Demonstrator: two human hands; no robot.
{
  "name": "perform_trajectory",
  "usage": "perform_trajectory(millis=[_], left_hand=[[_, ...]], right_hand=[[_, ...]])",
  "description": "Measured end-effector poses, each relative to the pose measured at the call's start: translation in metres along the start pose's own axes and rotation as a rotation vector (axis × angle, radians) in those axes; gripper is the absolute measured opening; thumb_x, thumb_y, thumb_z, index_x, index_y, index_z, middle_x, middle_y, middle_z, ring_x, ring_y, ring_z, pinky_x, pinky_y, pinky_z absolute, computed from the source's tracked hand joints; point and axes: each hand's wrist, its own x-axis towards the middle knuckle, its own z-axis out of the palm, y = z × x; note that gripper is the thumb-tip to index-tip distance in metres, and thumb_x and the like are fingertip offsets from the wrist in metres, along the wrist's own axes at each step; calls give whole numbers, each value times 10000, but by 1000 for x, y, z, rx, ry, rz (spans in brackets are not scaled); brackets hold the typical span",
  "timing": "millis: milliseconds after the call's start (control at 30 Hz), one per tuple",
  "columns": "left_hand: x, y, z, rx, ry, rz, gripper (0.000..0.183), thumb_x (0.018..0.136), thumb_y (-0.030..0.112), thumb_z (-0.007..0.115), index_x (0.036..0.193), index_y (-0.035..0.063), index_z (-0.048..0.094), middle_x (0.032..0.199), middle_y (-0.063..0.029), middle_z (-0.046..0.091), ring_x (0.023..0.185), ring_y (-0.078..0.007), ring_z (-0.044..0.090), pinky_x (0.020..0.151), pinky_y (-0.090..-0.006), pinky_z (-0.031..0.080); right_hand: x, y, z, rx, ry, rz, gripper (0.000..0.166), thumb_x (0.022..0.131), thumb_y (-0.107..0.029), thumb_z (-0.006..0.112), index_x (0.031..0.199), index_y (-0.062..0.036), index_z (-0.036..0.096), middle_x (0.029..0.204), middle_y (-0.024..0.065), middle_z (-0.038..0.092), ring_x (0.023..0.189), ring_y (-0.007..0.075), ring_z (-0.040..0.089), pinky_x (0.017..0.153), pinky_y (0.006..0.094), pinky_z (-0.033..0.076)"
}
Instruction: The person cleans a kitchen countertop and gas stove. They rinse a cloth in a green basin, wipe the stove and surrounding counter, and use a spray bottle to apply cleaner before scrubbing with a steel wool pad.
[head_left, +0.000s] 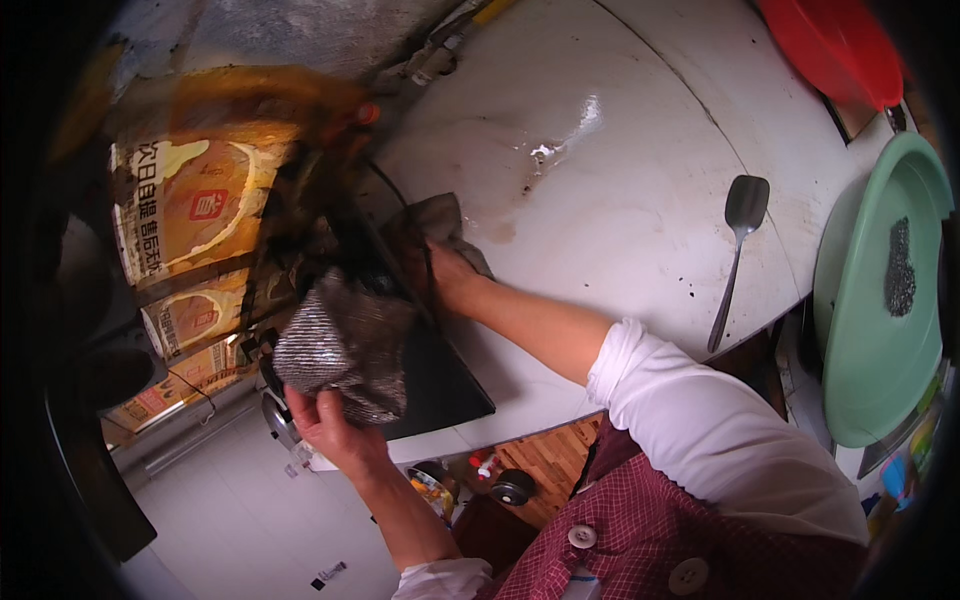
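At the lower left of centre, my left hand (337, 431) grips the lower edge of a shiny, ribbed silver-grey cloth (319, 341), which hangs over a black flat-topped appliance (442, 390). My right hand (446, 274) reaches to the appliance's far side and presses a grey-brown cloth (441, 217) onto the white countertop (637, 240). Its fingertips are partly hidden by a dark cable and shadow. A wet, brownish patch (536, 161) shines on the countertop beyond that cloth. To the right lies a metal spatula (746, 202) with a long handle.
A green basin (844, 360) stands at the right, holding a dark scouring pad (898, 266). A red basin (832, 52) is at the upper right. Printed orange packaging (210, 202) covers the left side. Below the counter edge are a wooden floor (555, 465) and a round black lid (513, 487).
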Motion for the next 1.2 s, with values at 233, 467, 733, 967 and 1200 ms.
perform_trajectory(millis=[233,467,733,967,1200], left_hand=[[-40,-24,-26,-7,37,-143,373,822,-40,507,1190,-25,450,1102,-117,562,979,-181,555,881,-304,433],[-93,-60,-76,-92,348,-225,292,864,14,509,1152,-19,471,1075,-118,569,937,-176,565,833,-304,457],[-105,-114,-126,-326,736,-376,274,849,28,535,1111,14,457,1020,-124,555,906,-219,558,788,-346,493],[-91,-161,-174,-683,707,-474,263,829,15,565,1066,-28,458,1027,-149,551,926,-261,561,799,-391,492],[-86,-146,-174,-719,643,-560,202,830,-8,541,1028,-44,518,1032,-137,565,928,-259,570,823,-396,486]], right_hand=[[-17,-5,-33,148,56,176,469,791,-171,447,1245,-62,490,1383,94,364,1300,252,281,1075,462,193],[-23,15,-52,352,217,18,418,699,-85,494,1105,-14,561,1222,141,507,1227,276,384,1071,479,204],[-21,18,-62,1382,190,470,389,915,-275,485,1137,40,536,1129,136,590,1094,271,525,983,336,353],[-6,-1,-97,1535,-47,426,599,912,-337,471,1364,11,288,1354,119,394,1258,188,340,1046,274,225],[-11,-3,-95,1672,-68,496,484,856,-186,570,1282,-35,398,1127,43,540,995,124,508,875,258,400]])
